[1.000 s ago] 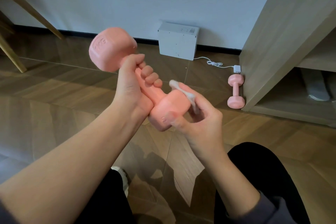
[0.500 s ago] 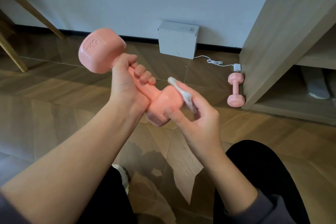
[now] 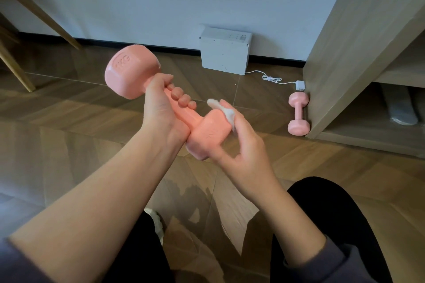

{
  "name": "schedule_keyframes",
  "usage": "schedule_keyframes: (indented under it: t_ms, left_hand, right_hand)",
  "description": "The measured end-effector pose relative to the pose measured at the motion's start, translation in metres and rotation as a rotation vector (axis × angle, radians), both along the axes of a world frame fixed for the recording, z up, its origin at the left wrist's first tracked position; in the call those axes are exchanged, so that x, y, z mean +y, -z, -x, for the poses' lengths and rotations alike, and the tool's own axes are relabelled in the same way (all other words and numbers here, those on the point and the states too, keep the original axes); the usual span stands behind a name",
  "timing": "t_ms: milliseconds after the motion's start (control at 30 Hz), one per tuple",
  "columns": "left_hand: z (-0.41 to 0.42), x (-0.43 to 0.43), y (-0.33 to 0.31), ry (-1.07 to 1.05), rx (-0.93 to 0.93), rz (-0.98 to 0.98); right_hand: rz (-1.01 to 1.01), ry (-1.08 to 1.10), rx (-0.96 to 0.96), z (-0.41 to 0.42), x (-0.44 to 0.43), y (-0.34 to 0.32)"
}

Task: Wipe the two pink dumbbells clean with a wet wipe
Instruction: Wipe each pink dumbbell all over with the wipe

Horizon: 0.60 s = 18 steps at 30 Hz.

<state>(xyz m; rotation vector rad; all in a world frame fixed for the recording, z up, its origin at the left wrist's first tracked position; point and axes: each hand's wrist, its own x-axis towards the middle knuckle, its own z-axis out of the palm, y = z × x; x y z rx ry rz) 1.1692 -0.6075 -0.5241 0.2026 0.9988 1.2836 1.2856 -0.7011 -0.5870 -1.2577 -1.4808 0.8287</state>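
Observation:
My left hand (image 3: 162,108) grips the handle of a pink dumbbell (image 3: 131,71) and holds it in the air, tilted, one head up at the far left and the other down near me. My right hand (image 3: 243,149) holds a crumpled white wet wipe (image 3: 224,110) against the far side of the lower head, with its thumb under that head. A second pink dumbbell (image 3: 298,114) lies on the wooden floor by the foot of the cabinet at the right.
A white box (image 3: 224,54) stands against the wall with a white cable and plug (image 3: 300,85) running to the cabinet (image 3: 358,57). Wooden chair legs (image 3: 16,69) are at the far left. My knees in black trousers are at the bottom.
The dumbbell has turned slightly in my left hand and its upper head has shifted a little left. My right hand has slid the wipe over the lower head's far side.

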Motion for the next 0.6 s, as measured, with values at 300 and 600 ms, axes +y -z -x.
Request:
schedule_keyframes:
  t_ms: [300, 600]
  left_hand:
    - [0.003, 0.002, 0.003, 0.014, -0.066, 0.084]
    - [0.009, 0.005, 0.005, -0.005, -0.035, 0.076]
  right_hand:
    - [-0.244, 0.042, -0.048, -0.001, 0.0, 0.005]
    - [-0.392, 0.005, -0.171, 0.004, 0.007, 0.013]
